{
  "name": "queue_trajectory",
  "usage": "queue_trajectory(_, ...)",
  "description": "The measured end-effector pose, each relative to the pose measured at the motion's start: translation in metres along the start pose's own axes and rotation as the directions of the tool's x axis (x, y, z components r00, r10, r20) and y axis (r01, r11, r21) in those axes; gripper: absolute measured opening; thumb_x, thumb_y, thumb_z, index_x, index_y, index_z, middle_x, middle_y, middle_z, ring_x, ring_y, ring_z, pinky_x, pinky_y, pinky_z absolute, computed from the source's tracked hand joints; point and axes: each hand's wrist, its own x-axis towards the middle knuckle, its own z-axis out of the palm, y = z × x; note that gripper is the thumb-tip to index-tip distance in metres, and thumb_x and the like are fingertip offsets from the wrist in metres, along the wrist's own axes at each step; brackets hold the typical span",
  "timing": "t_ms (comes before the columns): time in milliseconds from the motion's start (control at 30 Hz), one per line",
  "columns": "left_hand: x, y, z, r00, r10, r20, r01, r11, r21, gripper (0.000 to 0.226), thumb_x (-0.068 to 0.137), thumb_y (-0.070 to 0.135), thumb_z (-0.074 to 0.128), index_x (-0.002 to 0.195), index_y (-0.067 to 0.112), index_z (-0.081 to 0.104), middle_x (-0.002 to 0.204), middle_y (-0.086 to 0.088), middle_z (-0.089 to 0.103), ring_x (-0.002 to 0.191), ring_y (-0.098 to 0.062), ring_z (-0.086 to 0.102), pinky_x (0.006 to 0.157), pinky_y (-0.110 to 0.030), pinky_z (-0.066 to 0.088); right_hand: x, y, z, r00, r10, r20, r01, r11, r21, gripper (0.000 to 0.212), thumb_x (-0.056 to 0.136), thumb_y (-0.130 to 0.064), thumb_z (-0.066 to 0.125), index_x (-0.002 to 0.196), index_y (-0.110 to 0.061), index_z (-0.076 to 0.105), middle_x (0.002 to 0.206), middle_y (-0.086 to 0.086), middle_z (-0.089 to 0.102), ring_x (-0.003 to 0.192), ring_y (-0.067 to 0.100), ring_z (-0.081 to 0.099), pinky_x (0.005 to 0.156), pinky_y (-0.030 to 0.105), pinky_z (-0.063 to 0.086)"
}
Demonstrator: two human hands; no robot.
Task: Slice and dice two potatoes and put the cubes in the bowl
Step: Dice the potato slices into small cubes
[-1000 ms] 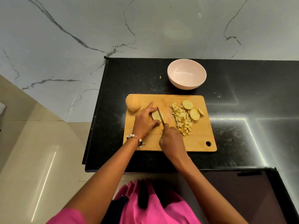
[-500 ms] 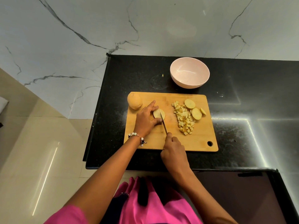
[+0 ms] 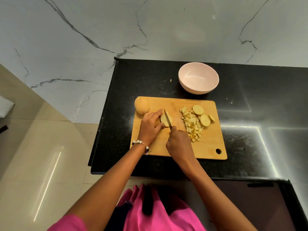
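On the wooden cutting board point(image 3: 208, 147) my left hand point(image 3: 150, 127) holds a potato piece point(image 3: 165, 120) between fingers and thumb. My right hand point(image 3: 179, 143) grips a knife point(image 3: 168, 118) whose blade lies across that piece. A whole potato point(image 3: 141, 106) sits at the board's far left corner. A pile of potato cubes point(image 3: 192, 125) lies right of the blade, with three round slices point(image 3: 204, 116) beside it. The pink bowl point(image 3: 198, 78) stands empty behind the board.
The board lies on a black stone counter point(image 3: 250, 114) whose left edge drops to a tiled floor. A marble wall rises behind the bowl. A small potato scrap point(image 3: 170, 80) lies on the counter left of the bowl. A dark panel adjoins the counter at lower right.
The knife drew back toward me half a second ago and has now slid forward again across the potato piece. My left hand kept its hold. The camera shifted slightly.
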Motion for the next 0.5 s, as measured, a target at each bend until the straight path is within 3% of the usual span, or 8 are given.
queue_trajectory(200, -0.001, -0.003, 0.002, 1.0, 0.004, -0.021, -0.005, 0.998, -0.056, 0.064, 0.078, 0.016, 0.072, 0.136, 0.011, 0.046, 0.114, -0.002, 0.066, 0.108, -0.022, 0.052, 0.093, -0.017, 0.03, -0.001, -0.005, 0.003, 1.0, 0.009, -0.009, -0.009, 1.0, 0.011, 0.04, 0.091, -0.004, 0.037, 0.131, 0.0, 0.041, 0.108, 0.019, 0.059, 0.094, 0.035, 0.057, 0.074, 0.037, 0.042)
queue_trajectory(500, -0.001, -0.006, 0.004, 0.999, -0.019, -0.036, 0.017, 0.997, -0.071, 0.069, 0.079, 0.022, 0.072, 0.14, 0.011, 0.041, 0.115, 0.001, 0.066, 0.115, -0.02, 0.048, 0.092, -0.011, 0.025, -0.029, -0.005, 0.01, 0.998, 0.005, 0.055, -0.001, 0.997, -0.073, 0.049, 0.092, -0.002, 0.032, 0.14, 0.003, 0.025, 0.117, 0.017, 0.052, 0.096, 0.035, 0.056, 0.071, 0.033, 0.035)
